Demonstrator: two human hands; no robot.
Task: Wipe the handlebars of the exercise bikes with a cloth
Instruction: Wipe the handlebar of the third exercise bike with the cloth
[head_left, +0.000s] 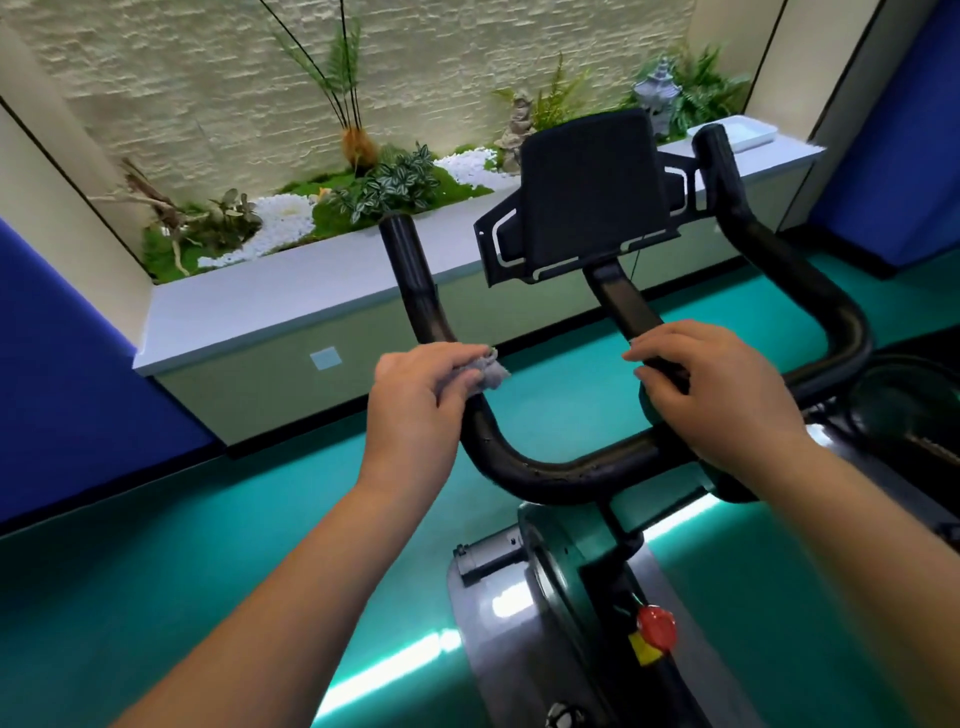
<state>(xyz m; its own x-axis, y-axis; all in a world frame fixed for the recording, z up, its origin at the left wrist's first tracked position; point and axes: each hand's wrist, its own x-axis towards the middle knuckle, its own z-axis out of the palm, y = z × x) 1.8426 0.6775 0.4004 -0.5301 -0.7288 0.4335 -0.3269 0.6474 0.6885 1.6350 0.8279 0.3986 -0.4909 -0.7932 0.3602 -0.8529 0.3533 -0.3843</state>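
While the left hand (415, 395) presses a grey cloth (485, 370) around the left arm of the handlebars (545, 470), the right hand (711, 384) steadies the bike.

The left hand's fingers curl over the bunched cloth, clamping it onto the black bar just below the point where that arm rises toward the planter ledge (291, 306). The bar's long axis runs up and away from the hand to its open end, and down and rightward into the curved crosspiece, so the stroke should probably follow the tube either way. The right hand's fingers are curled round the black stem (621, 299) under the console (584, 189), well apart from the right arm of the handlebars, which looks unwiped. A glossy teal floor (156, 571), blue walls and a pale stone wall surround the exercise bike (566, 587).
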